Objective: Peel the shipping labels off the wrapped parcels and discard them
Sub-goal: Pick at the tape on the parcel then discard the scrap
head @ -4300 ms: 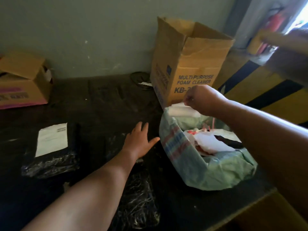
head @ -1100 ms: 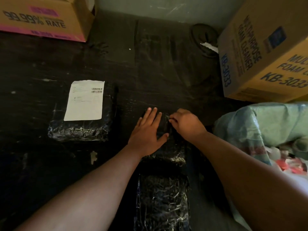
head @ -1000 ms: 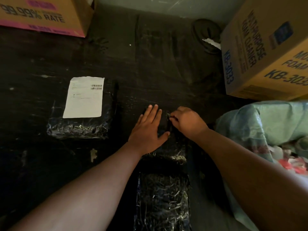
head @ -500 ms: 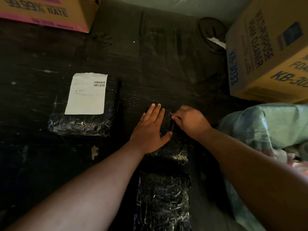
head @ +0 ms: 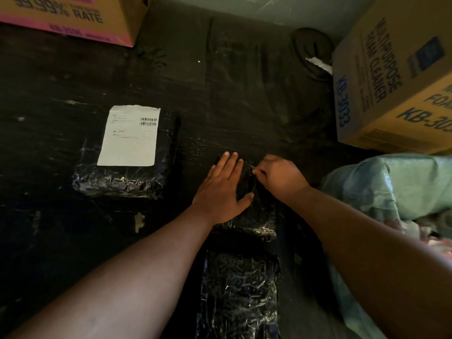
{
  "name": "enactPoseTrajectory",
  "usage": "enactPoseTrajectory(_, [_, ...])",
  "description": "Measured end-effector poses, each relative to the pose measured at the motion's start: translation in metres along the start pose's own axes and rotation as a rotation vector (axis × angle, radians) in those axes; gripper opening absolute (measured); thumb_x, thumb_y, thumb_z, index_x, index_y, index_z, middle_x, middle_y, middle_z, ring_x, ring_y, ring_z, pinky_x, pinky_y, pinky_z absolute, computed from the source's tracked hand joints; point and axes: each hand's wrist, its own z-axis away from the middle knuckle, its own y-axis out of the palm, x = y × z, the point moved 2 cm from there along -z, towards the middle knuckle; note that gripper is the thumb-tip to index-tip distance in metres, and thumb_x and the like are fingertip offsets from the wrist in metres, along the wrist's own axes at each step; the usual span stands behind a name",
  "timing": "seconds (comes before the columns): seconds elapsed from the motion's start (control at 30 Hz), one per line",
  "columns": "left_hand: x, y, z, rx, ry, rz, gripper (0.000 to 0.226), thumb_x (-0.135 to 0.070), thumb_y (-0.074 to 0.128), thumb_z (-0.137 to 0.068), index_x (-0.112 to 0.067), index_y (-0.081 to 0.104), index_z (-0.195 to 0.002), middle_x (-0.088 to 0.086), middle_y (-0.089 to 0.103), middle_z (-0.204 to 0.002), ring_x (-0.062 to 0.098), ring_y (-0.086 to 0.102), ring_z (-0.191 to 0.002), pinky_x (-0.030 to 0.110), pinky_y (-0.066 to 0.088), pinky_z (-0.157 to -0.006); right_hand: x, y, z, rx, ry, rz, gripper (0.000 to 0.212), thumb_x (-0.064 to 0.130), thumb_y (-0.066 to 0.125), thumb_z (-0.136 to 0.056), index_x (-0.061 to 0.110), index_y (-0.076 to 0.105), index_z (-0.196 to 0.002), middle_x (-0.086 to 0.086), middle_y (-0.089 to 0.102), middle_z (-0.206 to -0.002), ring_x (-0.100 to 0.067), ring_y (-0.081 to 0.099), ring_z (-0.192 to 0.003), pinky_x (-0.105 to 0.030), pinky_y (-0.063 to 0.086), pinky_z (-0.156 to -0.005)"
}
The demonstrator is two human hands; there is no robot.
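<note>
Three parcels in black shiny wrap lie on the dark table (head: 220,106). The left parcel (head: 117,179) carries a white shipping label (head: 129,137) with a barcode. On the middle parcel (head: 254,216) I see no label; my left hand (head: 223,189) lies flat on it, fingers extended. My right hand (head: 278,178) is beside it, fingertips pinched on the wrap near the parcel's far edge; what they pinch is too dark to tell. The near parcel (head: 239,294) lies bare between my forearms.
A pale green plastic bag (head: 391,187) holding discarded scraps sits at the right. Behind it stands a foam cleaner carton (head: 391,77). Another carton (head: 73,18) is at the far left. A dark tape roll (head: 310,45) lies by the wall.
Earlier my right hand held a peeled white label over the bag. It has since come back to the middle parcel, where both hands stay almost still, the fingertips pinching at the wrap.
</note>
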Motion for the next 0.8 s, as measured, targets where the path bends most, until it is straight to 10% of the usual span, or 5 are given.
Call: enactPoseTrajectory(0.8, [-0.001,-0.002,0.001,0.002,0.004,0.012,0.090,-0.062,0.043,-0.095,-0.016,0.001,-0.162,-0.001,-0.013,-0.169,0.014,-0.022,-0.152,0.035,-0.007,-0.120,-0.007,0.001,0.007,-0.084,0.004,-0.150,0.020,0.024,0.060,-0.096,0.013,0.075,-0.100,-0.007,0.067,-0.096,-0.023,0.064,-0.090,-0.033,0.050,-0.079])
